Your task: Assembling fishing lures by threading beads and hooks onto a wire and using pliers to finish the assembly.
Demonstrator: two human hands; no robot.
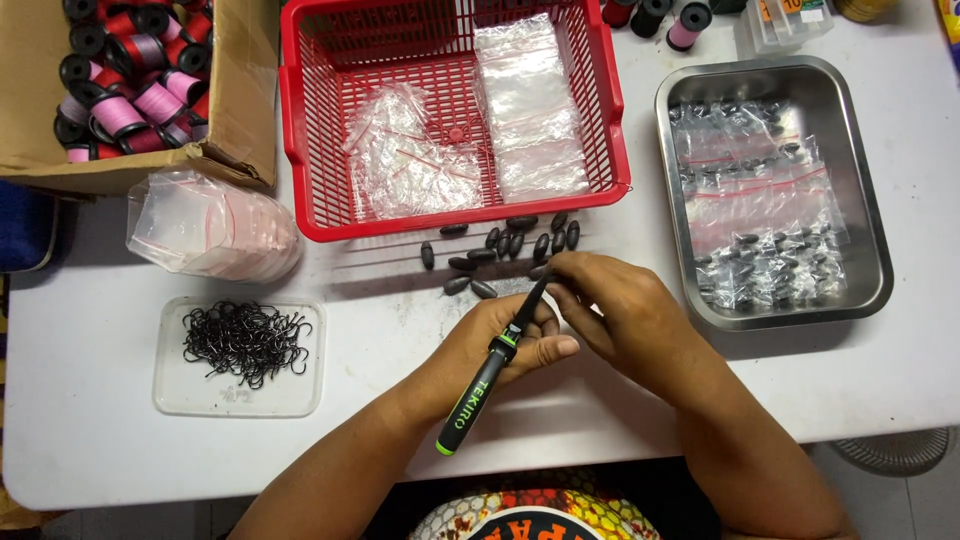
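GRIP: left hand (500, 345) closed round black-green screwdriver (490, 375); right hand (625, 310) pinches its tip | LOCATION: table (400, 420) centre, sinkers (500, 250) at 12 o'clock | HANDLING: likely rigid, light; hold by ribbed handle.

The scene was brightly and evenly lit from overhead, and the white table (880, 370) read almost blown out along its right side. Shadows were soft and short: a faint grey one lay under the near edge of the red basket (300, 130), and another sat below the steel tray (870, 200). The tray's rim caught a mild sheen, and the clear bags (525, 110) in the basket glared white (their edges were hard to separate). Focus held sharp across the centre. The corners bowed slightly from a wide lens, and the lower edge fell darker.
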